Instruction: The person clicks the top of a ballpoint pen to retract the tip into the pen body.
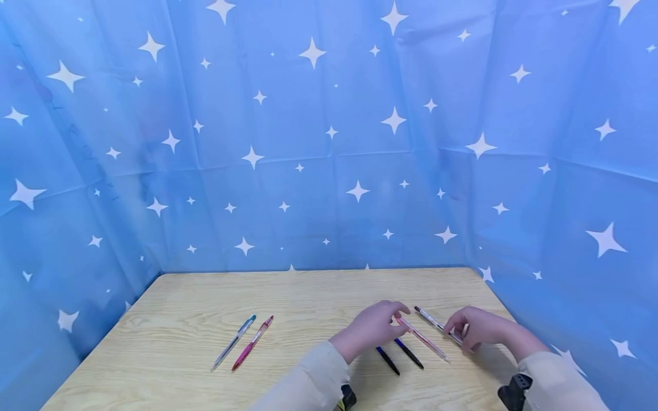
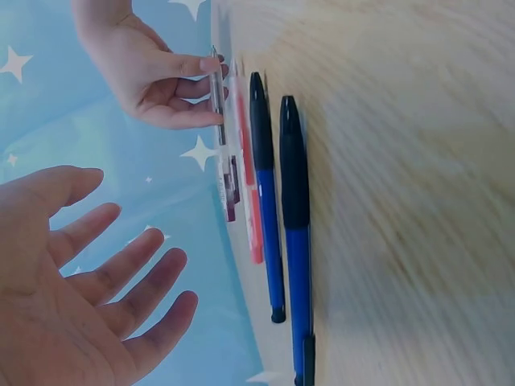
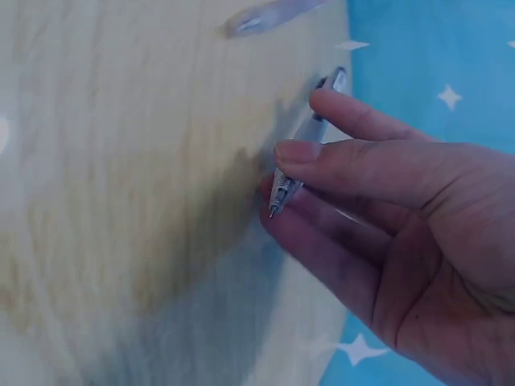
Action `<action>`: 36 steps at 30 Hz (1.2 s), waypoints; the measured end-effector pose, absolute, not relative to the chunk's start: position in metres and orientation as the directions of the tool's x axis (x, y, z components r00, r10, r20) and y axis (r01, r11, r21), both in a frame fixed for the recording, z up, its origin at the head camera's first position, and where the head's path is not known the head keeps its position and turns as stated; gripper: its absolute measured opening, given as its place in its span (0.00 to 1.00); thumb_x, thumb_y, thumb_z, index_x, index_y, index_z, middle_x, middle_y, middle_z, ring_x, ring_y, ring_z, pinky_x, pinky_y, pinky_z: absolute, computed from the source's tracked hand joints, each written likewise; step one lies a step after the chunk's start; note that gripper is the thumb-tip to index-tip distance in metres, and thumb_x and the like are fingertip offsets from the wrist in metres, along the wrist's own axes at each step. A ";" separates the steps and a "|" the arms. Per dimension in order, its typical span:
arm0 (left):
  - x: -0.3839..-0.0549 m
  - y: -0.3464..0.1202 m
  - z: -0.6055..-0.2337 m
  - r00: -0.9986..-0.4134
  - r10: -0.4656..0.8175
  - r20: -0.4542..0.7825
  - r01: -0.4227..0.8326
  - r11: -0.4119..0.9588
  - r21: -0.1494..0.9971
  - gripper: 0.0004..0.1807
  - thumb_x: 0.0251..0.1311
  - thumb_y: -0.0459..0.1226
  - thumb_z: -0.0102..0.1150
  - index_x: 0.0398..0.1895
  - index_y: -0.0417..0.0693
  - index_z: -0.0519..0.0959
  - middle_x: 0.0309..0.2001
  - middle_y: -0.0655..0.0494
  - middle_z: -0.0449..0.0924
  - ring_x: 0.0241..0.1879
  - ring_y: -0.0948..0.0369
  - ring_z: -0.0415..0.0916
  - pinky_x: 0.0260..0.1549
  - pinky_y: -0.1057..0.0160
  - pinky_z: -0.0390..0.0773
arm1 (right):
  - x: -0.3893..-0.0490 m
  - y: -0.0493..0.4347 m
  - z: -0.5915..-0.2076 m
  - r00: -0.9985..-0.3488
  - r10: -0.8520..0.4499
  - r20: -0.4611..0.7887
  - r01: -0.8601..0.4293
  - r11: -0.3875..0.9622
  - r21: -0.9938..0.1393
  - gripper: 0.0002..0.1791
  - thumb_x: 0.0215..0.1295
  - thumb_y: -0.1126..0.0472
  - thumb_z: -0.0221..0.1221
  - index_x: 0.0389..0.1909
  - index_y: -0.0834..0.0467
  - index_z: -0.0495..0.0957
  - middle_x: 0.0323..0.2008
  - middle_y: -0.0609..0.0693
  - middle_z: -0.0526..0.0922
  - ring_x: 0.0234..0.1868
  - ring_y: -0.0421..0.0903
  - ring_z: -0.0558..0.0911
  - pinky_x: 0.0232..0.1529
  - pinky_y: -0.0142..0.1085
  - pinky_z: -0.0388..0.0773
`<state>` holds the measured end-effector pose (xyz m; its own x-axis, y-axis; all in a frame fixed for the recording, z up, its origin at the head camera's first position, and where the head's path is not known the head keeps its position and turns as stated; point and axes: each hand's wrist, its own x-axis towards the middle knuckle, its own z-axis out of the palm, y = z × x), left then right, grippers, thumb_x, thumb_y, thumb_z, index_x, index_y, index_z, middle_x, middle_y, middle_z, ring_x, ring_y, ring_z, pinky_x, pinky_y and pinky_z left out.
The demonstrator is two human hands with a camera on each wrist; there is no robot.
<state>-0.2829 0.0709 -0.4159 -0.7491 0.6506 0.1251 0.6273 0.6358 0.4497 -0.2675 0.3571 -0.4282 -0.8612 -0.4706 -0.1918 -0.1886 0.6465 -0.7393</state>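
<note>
My right hand (image 1: 485,326) pinches a clear pen with a dark maroon end (image 1: 428,315) between thumb and fingers, near its metal tip. In the right wrist view the pen's tip (image 3: 282,193) pokes out below the thumb. My left hand (image 1: 369,326) hovers over the pens with its fingers spread and loosely bent, holding nothing. Beside it lies a pale pink pen (image 1: 424,341). Two blue pens with black grips, one (image 2: 296,185) nearer the left wrist camera and another (image 2: 265,185) beyond it, lie side by side, partly hidden by the left hand in the head view.
On the left of the wooden table (image 1: 169,319) lie a clear pen with a teal end (image 1: 233,342) and a magenta pen (image 1: 253,343), roughly parallel. A blue curtain with white stars (image 1: 308,142) surrounds the table's back and sides.
</note>
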 end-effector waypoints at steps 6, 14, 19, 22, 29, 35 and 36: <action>-0.290 0.057 -0.412 -0.782 0.609 0.132 0.580 0.635 0.510 0.19 0.65 0.46 0.61 0.59 0.58 0.77 0.48 0.63 0.79 0.45 0.67 0.76 0.41 0.68 0.76 | -0.270 0.344 -0.423 -0.819 -0.550 -0.163 -0.230 0.574 -0.786 0.28 0.40 0.82 0.51 0.46 0.66 0.81 0.33 0.55 0.78 0.28 0.45 0.77 0.23 0.31 0.71; -0.299 0.038 -0.408 -0.812 0.571 0.120 0.503 0.581 0.639 0.20 0.66 0.44 0.60 0.60 0.55 0.76 0.50 0.58 0.79 0.45 0.63 0.77 0.41 0.65 0.78 | -0.269 0.316 -0.407 -0.775 -0.610 -0.163 -0.244 0.527 -0.814 0.24 0.45 0.83 0.51 0.45 0.66 0.78 0.36 0.57 0.76 0.27 0.45 0.76 0.23 0.35 0.73; -0.301 0.028 -0.407 -0.832 0.542 0.117 0.456 0.549 0.700 0.19 0.66 0.44 0.60 0.60 0.57 0.76 0.49 0.59 0.79 0.45 0.63 0.76 0.40 0.64 0.78 | -0.267 0.298 -0.398 -0.756 -0.639 -0.143 -0.267 0.500 -0.824 0.20 0.46 0.83 0.54 0.42 0.65 0.77 0.36 0.58 0.78 0.29 0.50 0.79 0.26 0.37 0.77; -0.300 0.024 -0.406 -0.839 0.526 0.140 0.452 0.529 0.719 0.19 0.65 0.45 0.61 0.59 0.58 0.77 0.47 0.60 0.80 0.44 0.64 0.77 0.38 0.64 0.78 | -0.265 0.287 -0.394 -0.738 -0.663 -0.126 -0.280 0.471 -0.837 0.18 0.48 0.83 0.56 0.40 0.65 0.75 0.36 0.60 0.78 0.32 0.53 0.81 0.29 0.40 0.80; -0.296 0.012 -0.399 -0.846 0.495 0.198 0.445 0.452 0.773 0.18 0.65 0.43 0.61 0.58 0.56 0.77 0.38 0.67 0.79 0.39 0.68 0.76 0.34 0.66 0.77 | -0.260 0.265 -0.387 -0.723 -0.687 -0.070 -0.309 0.413 -0.857 0.15 0.54 0.80 0.60 0.40 0.65 0.72 0.35 0.61 0.76 0.36 0.61 0.82 0.35 0.42 0.82; -0.290 0.001 -0.390 -0.842 0.458 0.285 0.468 0.356 0.809 0.17 0.66 0.40 0.61 0.57 0.55 0.77 0.36 0.67 0.79 0.38 0.67 0.77 0.38 0.65 0.78 | -0.259 0.247 -0.386 -0.734 -0.680 -0.009 -0.326 0.364 -0.872 0.13 0.57 0.76 0.63 0.40 0.63 0.72 0.37 0.59 0.75 0.39 0.63 0.82 0.38 0.42 0.82; -0.290 0.000 -0.389 -0.842 0.449 0.298 0.470 0.341 0.814 0.17 0.66 0.39 0.61 0.57 0.54 0.77 0.36 0.66 0.80 0.38 0.67 0.78 0.39 0.65 0.79 | -0.259 0.244 -0.386 -0.735 -0.678 -0.001 -0.326 0.354 -0.876 0.13 0.57 0.75 0.63 0.40 0.64 0.72 0.37 0.59 0.75 0.40 0.63 0.82 0.38 0.42 0.82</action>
